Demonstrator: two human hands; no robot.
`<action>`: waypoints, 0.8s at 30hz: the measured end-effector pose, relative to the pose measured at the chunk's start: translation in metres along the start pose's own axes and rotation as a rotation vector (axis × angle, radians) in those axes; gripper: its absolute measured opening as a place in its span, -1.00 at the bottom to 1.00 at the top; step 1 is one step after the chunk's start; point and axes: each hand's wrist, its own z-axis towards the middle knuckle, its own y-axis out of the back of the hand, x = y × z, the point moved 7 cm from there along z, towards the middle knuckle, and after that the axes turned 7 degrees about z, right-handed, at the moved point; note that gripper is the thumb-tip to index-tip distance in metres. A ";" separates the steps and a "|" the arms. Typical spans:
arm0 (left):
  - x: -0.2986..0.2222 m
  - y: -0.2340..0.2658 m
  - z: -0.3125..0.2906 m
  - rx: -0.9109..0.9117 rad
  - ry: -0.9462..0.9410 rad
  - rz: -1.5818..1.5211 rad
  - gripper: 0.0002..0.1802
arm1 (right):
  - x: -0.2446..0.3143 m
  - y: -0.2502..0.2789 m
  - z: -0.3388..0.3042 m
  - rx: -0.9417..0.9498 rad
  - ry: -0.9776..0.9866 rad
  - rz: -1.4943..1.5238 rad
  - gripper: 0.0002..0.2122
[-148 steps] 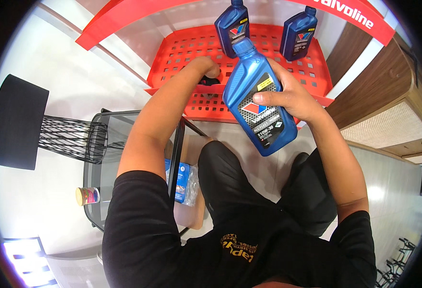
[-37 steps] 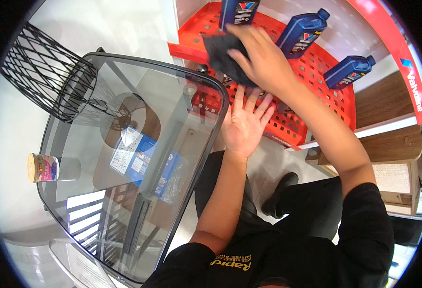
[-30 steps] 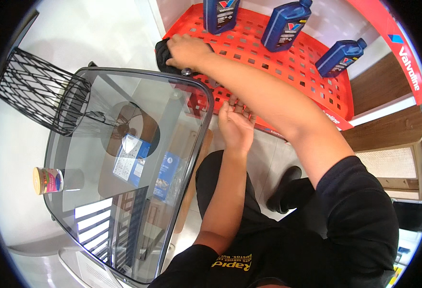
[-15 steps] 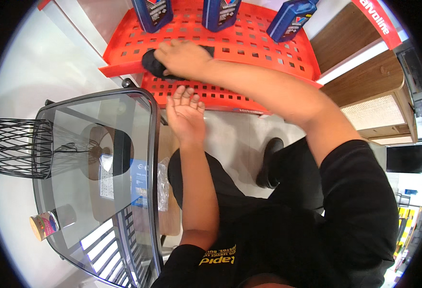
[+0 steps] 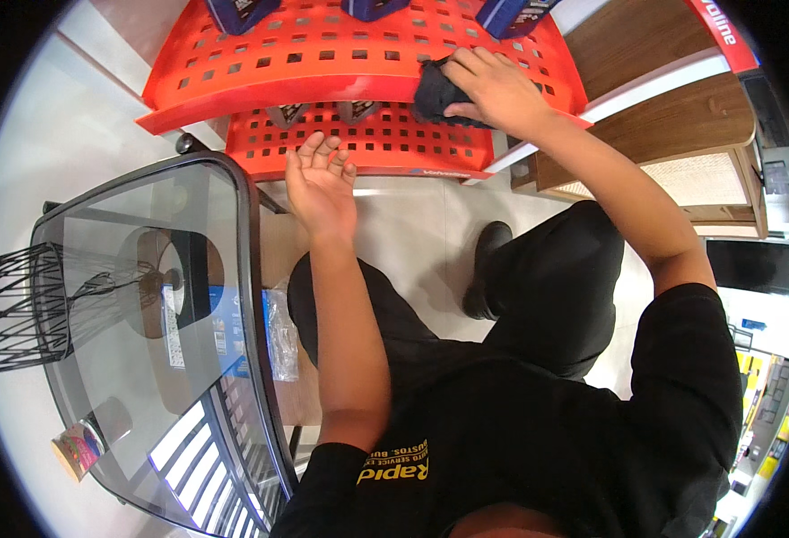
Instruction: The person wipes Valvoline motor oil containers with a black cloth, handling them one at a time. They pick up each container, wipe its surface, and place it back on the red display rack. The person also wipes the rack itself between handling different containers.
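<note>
My right hand (image 5: 495, 90) is closed over a bunched black cloth (image 5: 439, 93), which it presses on the right part of the front lip of a red perforated shelf (image 5: 322, 67). Palm up and fingers loosely curled apart, my left hand (image 5: 322, 186) holds nothing. It hovers just before a lower red shelf (image 5: 260, 152). Blue bottles stand towards the back of the upper shelf: one at left (image 5: 240, 13), one in the middle (image 5: 372, 7) and one at right (image 5: 513, 14), all cut off by the picture's top edge.
To the left stands a glass-topped table (image 5: 134, 359) with a dark frame, carrying a black wire basket-like piece (image 5: 17, 309) and a small can (image 5: 80, 448). A blue package (image 5: 228, 327) shows through the glass. A wooden cabinet (image 5: 663, 134) is at right.
My right hand has slid the black cloth from the left part of the upper shelf's front to its right part. The view has shifted a little; my left hand keeps its pose.
</note>
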 end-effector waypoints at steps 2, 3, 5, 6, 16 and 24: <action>0.007 0.000 0.004 -0.009 0.020 0.046 -0.48 | -0.016 0.002 -0.020 0.048 -0.007 0.037 -0.44; 0.010 0.001 0.005 -0.023 0.030 0.063 -0.47 | -0.025 0.001 -0.030 0.059 -0.002 0.049 -0.43; 0.016 0.003 0.010 -0.049 0.043 0.092 -0.45 | -0.035 0.004 -0.044 0.084 0.009 0.046 -0.42; 0.019 0.004 0.012 -0.045 0.045 0.116 -0.45 | -0.039 0.004 -0.050 0.076 0.000 0.036 -0.42; 0.064 -0.003 0.021 0.009 0.224 0.355 -0.53 | -0.059 0.018 -0.095 0.114 -0.073 -0.070 -0.45; 0.131 -0.030 -0.006 0.491 0.400 1.000 -0.58 | -0.024 0.079 -0.101 0.086 -0.213 -0.227 -0.48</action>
